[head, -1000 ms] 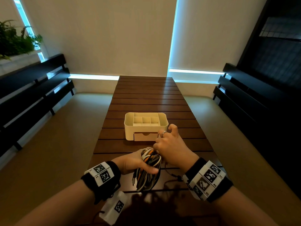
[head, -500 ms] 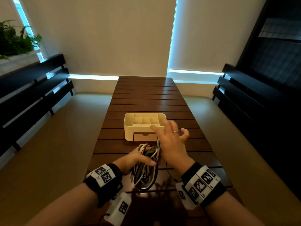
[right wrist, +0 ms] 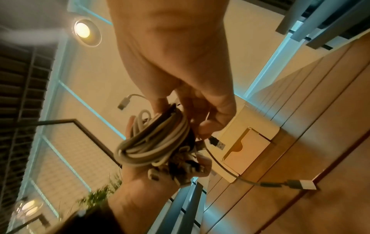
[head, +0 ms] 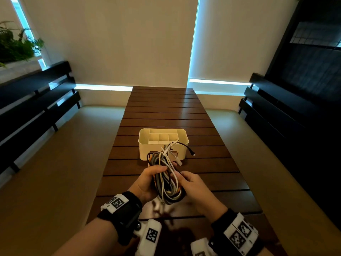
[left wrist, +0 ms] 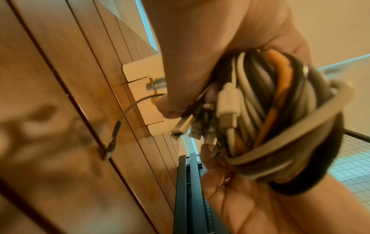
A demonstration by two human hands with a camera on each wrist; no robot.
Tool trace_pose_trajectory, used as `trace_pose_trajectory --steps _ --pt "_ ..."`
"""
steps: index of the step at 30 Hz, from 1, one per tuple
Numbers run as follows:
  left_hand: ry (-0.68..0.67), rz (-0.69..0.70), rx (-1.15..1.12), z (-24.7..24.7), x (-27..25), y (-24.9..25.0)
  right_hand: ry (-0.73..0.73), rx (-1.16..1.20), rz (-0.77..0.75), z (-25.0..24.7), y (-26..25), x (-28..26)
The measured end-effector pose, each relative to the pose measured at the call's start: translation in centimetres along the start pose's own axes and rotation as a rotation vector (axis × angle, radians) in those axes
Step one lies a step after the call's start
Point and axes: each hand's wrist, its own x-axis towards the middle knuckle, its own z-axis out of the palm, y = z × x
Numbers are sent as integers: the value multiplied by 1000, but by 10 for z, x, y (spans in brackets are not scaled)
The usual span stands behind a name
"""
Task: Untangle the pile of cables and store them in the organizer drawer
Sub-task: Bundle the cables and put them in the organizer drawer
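Observation:
A tangled bundle of cables (head: 167,179), white, grey, black and orange, is held in the air above the wooden table (head: 166,111). My left hand (head: 150,179) grips the bundle from the left, fingers curled round it (left wrist: 270,118). My right hand (head: 191,182) holds its right side, fingertips pinching at the strands (right wrist: 156,139). Several plug ends stick out, and a black end (head: 192,154) dangles to the right. Just beyond stands the cream organizer (head: 145,145). Its drawer (right wrist: 247,152) looks pulled out a little; the cables partly hide it in the head view.
Dark slatted benches run along the left (head: 36,100) and right (head: 267,108) of the narrow table. A plant (head: 16,47) sits high at the far left. The organizer's top compartments (head: 163,136) hold nothing.
My right hand left the organizer's drawer, opened in the air, then came back to the bundle. The left hand has raised the cables higher off the table.

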Motion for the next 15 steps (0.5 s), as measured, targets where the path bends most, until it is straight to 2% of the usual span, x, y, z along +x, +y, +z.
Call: trace_pose_trajectory --steps 5,10,14,15 --pt "-22 -36 24 6 -3 6 -25 87 31 0 -7 -5" --pt "27 -57 14 -2 -1 8 88 -96 -76 4 -4 -8" --pt "-16 19 87 3 -1 8 66 12 -79 4 -5 -11" --pt "-15 37 104 4 -1 7 61 -93 -132 5 -7 -14"
